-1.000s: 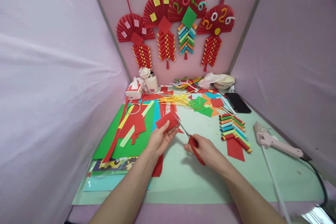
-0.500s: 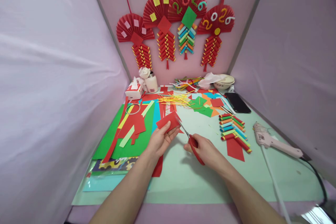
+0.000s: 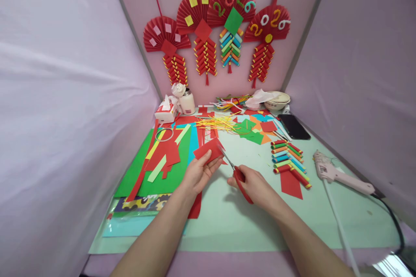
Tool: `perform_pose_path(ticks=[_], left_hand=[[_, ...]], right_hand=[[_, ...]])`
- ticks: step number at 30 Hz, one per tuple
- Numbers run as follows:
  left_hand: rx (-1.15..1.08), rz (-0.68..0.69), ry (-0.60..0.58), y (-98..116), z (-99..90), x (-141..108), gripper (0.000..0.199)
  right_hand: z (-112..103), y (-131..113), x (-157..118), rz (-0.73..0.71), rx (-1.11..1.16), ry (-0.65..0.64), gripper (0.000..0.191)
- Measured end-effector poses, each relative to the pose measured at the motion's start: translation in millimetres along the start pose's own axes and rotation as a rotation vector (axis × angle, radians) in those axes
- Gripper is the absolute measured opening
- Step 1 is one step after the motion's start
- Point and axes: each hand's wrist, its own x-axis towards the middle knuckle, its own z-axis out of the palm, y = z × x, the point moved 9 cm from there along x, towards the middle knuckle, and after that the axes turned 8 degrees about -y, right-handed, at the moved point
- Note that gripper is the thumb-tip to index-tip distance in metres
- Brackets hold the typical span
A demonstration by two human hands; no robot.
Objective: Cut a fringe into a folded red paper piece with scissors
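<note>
Between thumb and fingers, my left hand (image 3: 202, 172) holds a piece of red paper (image 3: 208, 149) above the middle of the table. My right hand (image 3: 255, 185) grips red-handled scissors (image 3: 239, 179), their blades pointing up and left. The blade tips lie at the paper's right edge; I cannot tell how deep any cut goes. To the right of my right hand, a chevron of colourful rolled paper tubes (image 3: 288, 158) lies on the table, with a red paper piece (image 3: 290, 185) at its lower end.
A glue gun (image 3: 341, 177) with a cord lies at the right, near a black phone (image 3: 294, 127). Red strips and green sheets (image 3: 130, 186) cover the left side. Yellow strips (image 3: 217, 124), a tissue box (image 3: 167, 111) and bowls (image 3: 277, 101) are at the back. Red fan decorations (image 3: 232, 2) hang behind.
</note>
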Motion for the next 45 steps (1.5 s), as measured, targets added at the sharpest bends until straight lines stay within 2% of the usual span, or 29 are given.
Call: perform_pose_path(ticks=[13, 29, 39, 45], left_hand=[[0.013, -0.018, 0.007, -0.6, 0.8, -1.7, 0.020], [0.033, -0.026, 0.014, -0.3, 0.1, -2.1, 0.021], [0.073, -0.030, -0.004, -1.4, 2.3, -3.5, 0.023], [0.093, -0.050, -0.027, -4.0, 4.2, -4.6, 0.026]], right_hand=[[-0.1, 4.4, 1.8, -0.020, -0.018, 0.019, 0.032], [-6.4, 2.2, -0.3, 0.034, -0.015, 0.034, 0.038], [0.0, 2.6, -0.2, -0.017, 0.020, -0.010, 0.027], [-1.4, 0.6, -0.5, -0.012, 0.053, -0.013, 0.027]])
